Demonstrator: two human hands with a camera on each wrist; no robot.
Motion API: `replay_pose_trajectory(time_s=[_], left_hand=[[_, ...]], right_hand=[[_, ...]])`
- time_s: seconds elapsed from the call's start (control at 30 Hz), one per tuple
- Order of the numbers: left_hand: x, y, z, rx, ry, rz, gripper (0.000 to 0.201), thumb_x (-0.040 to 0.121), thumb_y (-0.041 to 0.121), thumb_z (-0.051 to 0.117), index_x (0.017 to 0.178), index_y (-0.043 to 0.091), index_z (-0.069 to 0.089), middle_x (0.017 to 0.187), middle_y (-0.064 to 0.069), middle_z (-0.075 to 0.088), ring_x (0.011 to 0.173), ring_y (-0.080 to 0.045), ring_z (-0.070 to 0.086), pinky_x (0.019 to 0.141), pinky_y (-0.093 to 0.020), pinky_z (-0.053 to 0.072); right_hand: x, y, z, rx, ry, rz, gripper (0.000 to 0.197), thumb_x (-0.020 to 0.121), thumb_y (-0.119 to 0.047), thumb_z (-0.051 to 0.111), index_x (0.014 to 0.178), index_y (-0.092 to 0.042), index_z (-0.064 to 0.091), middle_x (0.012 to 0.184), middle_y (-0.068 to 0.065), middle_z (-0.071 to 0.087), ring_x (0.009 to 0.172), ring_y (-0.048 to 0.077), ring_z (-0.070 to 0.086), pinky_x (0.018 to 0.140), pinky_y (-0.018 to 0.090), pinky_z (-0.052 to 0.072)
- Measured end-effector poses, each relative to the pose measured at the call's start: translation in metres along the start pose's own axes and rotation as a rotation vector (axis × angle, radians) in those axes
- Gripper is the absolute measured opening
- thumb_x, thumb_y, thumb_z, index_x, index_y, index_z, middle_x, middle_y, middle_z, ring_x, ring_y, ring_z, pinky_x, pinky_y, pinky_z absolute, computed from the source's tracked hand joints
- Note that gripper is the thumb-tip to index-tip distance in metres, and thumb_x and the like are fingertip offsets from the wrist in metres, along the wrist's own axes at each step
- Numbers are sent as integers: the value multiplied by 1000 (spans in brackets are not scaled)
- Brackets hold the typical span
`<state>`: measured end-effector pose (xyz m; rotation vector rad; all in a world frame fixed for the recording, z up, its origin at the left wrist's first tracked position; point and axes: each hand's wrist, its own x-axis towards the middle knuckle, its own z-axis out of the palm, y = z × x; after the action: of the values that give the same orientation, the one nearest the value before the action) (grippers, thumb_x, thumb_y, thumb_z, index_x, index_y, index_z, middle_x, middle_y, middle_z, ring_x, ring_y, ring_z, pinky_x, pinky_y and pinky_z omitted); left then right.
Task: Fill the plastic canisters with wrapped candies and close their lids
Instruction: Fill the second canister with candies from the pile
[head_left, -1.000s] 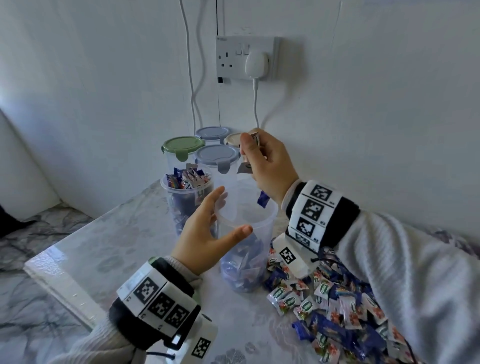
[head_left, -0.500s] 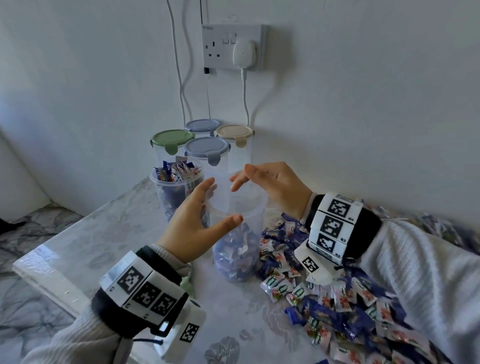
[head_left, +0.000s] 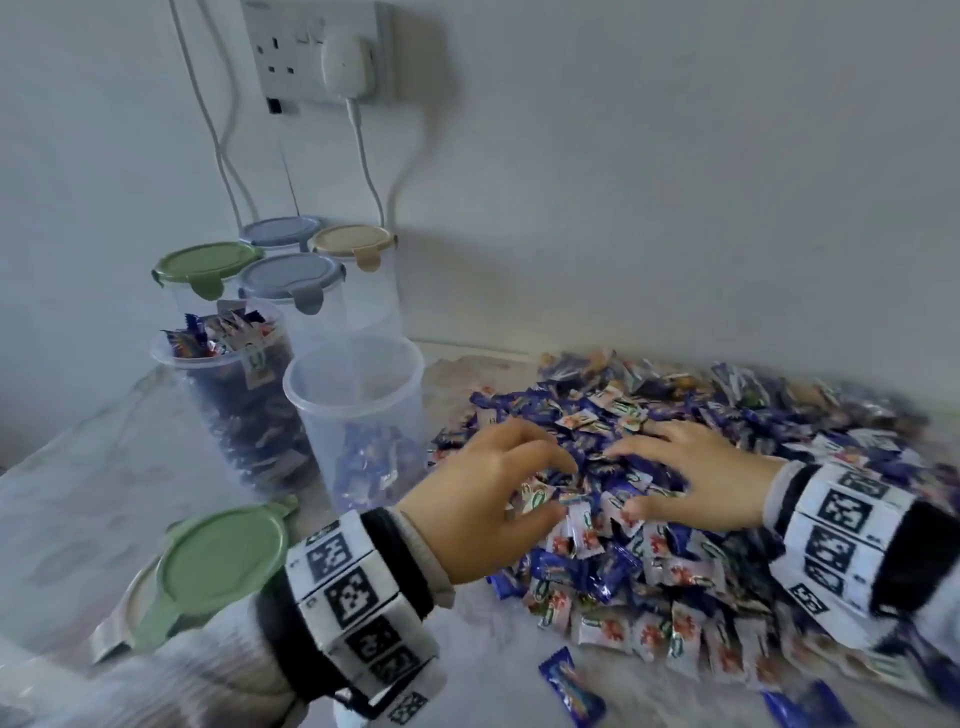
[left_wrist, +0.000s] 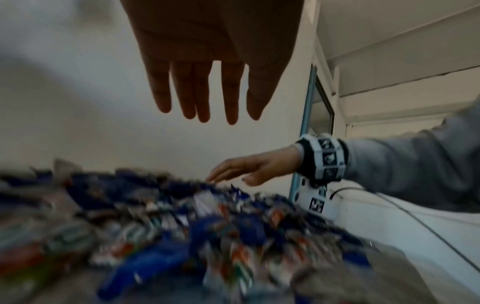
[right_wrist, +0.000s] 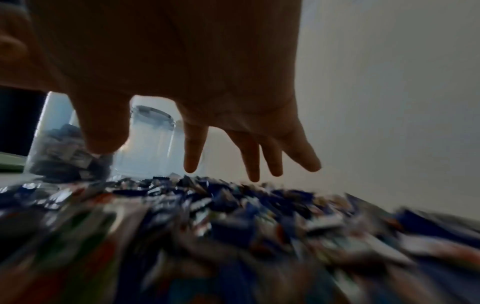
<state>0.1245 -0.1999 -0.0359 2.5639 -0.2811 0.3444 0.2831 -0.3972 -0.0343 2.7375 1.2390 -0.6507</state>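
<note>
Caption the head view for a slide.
Both hands reach into the wrapped candies beside a part-filled open canister.

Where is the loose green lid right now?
In the head view the loose green lid lies flat at the near left of the table, beside the left wrist and in front of the two open canisters; neither hand touches it.

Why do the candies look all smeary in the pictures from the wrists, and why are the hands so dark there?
In both wrist views the candies right under the camera smear into streaks, most likely from motion; the left hand and right hand look dark against the bright wall. In the head view the candies near the middle look sharper, with blur toward the edges.
</note>
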Motion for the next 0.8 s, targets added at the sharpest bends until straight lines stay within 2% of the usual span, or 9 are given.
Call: replay_pose_trajectory(time_s=[0.07,0.1,0.17,0.23,0.37,0.5,0.6,0.7,0.8], left_hand=[[16,0,26,32,-251,-129,49,88,44,54,134,31,41,141,-1,34,129,-20,34,105,-42,36],[23,2,36,77,-381,-190,59,88,49,53,140,34,31,148,-4,22,136,-24,25,109,-45,31],[36,7,54,172,-566,-263,69,87,58,48,144,39,14,155,-8,2,141,-31,11,110,-50,24],[44,10,71,248,-655,-299,67,90,60,39,145,39,7,155,-8,-1,141,-33,9,108,-52,24],[46,9,96,447,-592,-259,63,93,56,35,144,29,9,145,-11,16,133,-29,21,101,-49,31],[47,9,101,449,-493,-264,51,94,48,39,136,23,23,131,-11,30,120,-30,33,91,-41,35],[56,3,93,328,-529,-337,34,98,35,37,125,15,32,127,-18,34,113,-36,40,87,-42,37],[63,-8,85,191,-539,-355,27,100,31,32,119,12,37,120,-21,39,102,-38,49,81,-41,40],[65,-15,78,89,-448,-325,24,101,30,32,110,10,39,106,-16,46,91,-35,52,77,-38,42]], right_hand=[[-11,16,16,-4,-34,63,108,36,-103,11,136,-62,13,157,4,7,145,28,5,115,53,16],[-16,22,23,8,-54,88,111,32,-105,13,135,-64,10,158,5,3,145,29,1,114,54,15],[-25,26,33,46,-98,118,109,35,-103,23,135,-64,5,158,4,-2,145,30,-1,114,54,17],[-30,26,41,62,-85,130,102,46,-98,31,138,-61,5,157,2,-1,145,29,5,113,50,23],[-29,23,49,129,35,114,73,71,-80,44,135,-55,21,144,1,22,133,26,31,103,41,39],[-24,18,52,122,105,93,49,88,-57,50,132,-41,34,122,0,34,113,22,42,89,32,40],[-19,14,46,173,79,84,39,92,-50,47,126,-33,38,109,0,34,95,21,47,75,28,37],[-14,14,42,215,88,73,37,94,-48,45,126,-30,40,107,-1,37,94,20,49,81,30,41],[-11,14,37,269,177,75,40,93,-48,46,127,-26,45,111,-1,47,107,20,51,87,30,40]])
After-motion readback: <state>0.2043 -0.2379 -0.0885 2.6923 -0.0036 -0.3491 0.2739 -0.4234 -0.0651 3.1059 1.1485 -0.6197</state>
